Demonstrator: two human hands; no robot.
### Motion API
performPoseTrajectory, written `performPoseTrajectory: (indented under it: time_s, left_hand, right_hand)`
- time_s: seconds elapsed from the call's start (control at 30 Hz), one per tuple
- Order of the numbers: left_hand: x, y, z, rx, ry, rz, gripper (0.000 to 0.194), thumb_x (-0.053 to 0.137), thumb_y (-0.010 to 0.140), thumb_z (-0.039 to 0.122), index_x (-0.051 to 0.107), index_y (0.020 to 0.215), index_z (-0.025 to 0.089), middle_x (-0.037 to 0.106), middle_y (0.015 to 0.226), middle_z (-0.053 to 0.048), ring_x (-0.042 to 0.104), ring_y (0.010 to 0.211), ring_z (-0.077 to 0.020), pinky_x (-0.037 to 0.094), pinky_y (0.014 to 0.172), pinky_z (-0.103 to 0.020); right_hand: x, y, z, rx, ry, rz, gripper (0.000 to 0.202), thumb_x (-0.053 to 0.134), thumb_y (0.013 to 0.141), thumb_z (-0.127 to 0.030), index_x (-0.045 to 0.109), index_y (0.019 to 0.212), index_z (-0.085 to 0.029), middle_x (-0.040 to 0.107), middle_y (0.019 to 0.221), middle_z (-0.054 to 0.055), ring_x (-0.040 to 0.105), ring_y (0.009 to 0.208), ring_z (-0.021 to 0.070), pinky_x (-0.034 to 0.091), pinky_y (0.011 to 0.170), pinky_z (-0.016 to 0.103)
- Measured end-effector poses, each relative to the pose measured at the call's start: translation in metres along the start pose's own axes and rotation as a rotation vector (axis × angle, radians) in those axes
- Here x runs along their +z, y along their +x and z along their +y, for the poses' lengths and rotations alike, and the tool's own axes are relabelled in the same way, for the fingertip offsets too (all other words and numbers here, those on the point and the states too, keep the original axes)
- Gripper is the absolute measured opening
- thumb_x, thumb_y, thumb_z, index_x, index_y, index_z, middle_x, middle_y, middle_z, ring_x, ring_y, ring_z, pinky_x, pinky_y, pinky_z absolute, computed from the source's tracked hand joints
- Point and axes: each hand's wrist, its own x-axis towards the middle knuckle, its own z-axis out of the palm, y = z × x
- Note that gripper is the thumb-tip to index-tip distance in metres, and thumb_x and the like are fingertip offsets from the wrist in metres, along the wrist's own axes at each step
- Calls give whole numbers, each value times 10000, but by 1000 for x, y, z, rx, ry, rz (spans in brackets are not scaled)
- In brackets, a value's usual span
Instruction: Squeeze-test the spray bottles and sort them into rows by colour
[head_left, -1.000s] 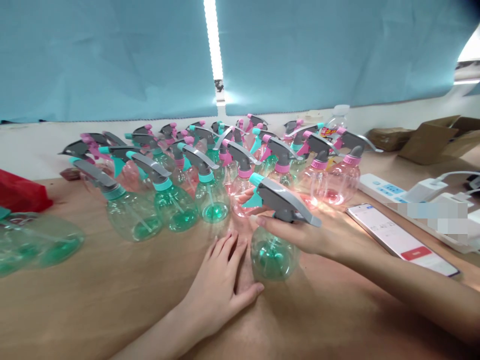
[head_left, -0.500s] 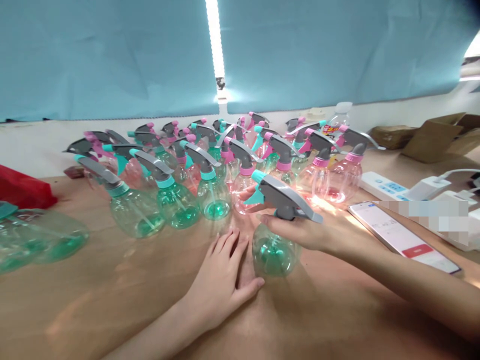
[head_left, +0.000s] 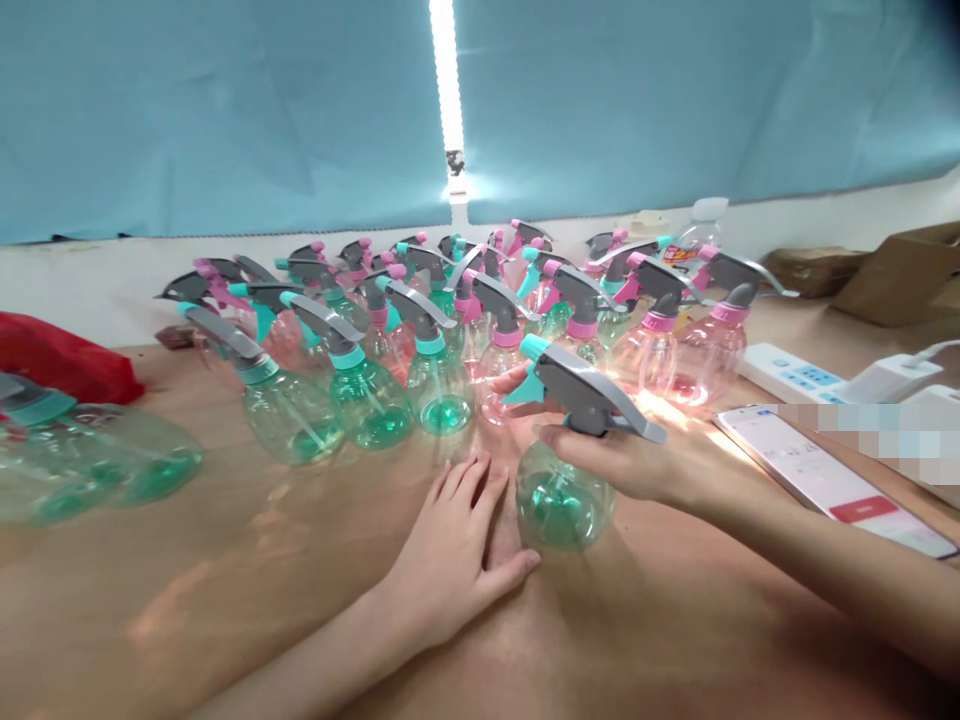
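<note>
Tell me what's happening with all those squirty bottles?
A person's right hand is holding a green spray bottle upright, just under its gray top. The left hand rests palm down on the table beside it. More green and pink bottles stand behind, and a phone lies off to the right.

Right fingers (head_left: 581, 450) grip a green spray bottle (head_left: 564, 508); left fingers (head_left: 471, 482) rest on the table (head_left: 285, 600).

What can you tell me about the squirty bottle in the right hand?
The spray bottle has a round, see-through, green-tinted body that looks like plastic. On top sits a grey spray head with a turquoise nozzle and trigger. It's upright and seems to stand on the table. The right hand holds it around the neck, thumb across the near side.
</note>
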Motion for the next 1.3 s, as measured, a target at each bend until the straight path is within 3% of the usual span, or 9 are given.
performPoseTrajectory:
  time_s: [0.13,0.3,0.43,0.57,0.67,0.8,0.97,1.1,1.3]
  left_hand:
    - [-1,0,1,-5,-9,-7,740,523,876,597,426,1403,86,384,1475,-215,321,1359,-394,314,1062,-592]
    - [-1,0,1,-4,-12,-13,739,538,878,576,422,1408,74,375,1479,-220,320,1358,-399,306,1069,-592]
    - [-1,1,1,-6,-8,-9,702,531,892,553,419,1411,95,375,1484,-205,318,1362,-388,300,1075,-588]
    - [0,1,1,-10,-9,-6,697,539,887,545,417,1413,105,383,1481,-196,315,1368,-377,300,1080,-575]
    - [0,1,1,-9,-5,-7,710,535,889,548,404,1422,97,374,1487,-200,307,1374,-375,300,1080,-574]
    - [0,1,0,-5,0,-11,717,522,894,558,405,1423,89,370,1490,-199,302,1376,-376,300,1081,-574]
    - [0,1,0,1,-7,-12,714,531,892,555,412,1424,94,384,1487,-184,301,1376,-377,295,1087,-574]
    - [0,0,-1,5,-17,-8,720,519,899,559,398,1432,89,368,1497,-184,295,1379,-376,293,1088,-575]
    - [1,0,-2,0,10,-31,722,487,911,573,386,1442,95,355,1505,-177,281,1385,-371,279,1094,-571]
  right_hand:
    - [1,1,-1,-12,-9,41,577,487,707,-103,523,1254,-285,664,1140,34,666,914,180,541,851,376]
    - [-1,4,-11,26,-6,1,560,488,682,-106,552,1213,-273,662,1116,36,650,956,195,541,830,360]
    - [-1,4,-16,27,-71,15,514,485,672,-99,585,1144,-276,671,969,10,635,789,165,532,754,328]
    - [-2,1,-13,44,-142,50,401,484,655,-75,612,984,-265,544,659,-63,376,445,73,430,503,252]
    - [-3,0,-14,77,-196,30,280,481,654,-75,591,839,-254,354,502,-99,228,389,60,317,415,237]
    - [-4,2,-24,95,-182,23,162,493,667,-87,516,700,-243,250,452,-106,239,389,71,313,421,244]
    - [-5,2,-29,132,-156,10,154,524,689,-98,470,682,-242,273,463,-96,357,439,101,362,457,255]
    - [-5,0,-23,92,-146,61,197,545,695,-138,398,612,-241,208,456,-97,389,461,113,380,477,261]
    - [-8,2,-32,163,-240,8,265,544,714,-159,335,562,-220,312,479,-80,313,433,75,344,453,242]
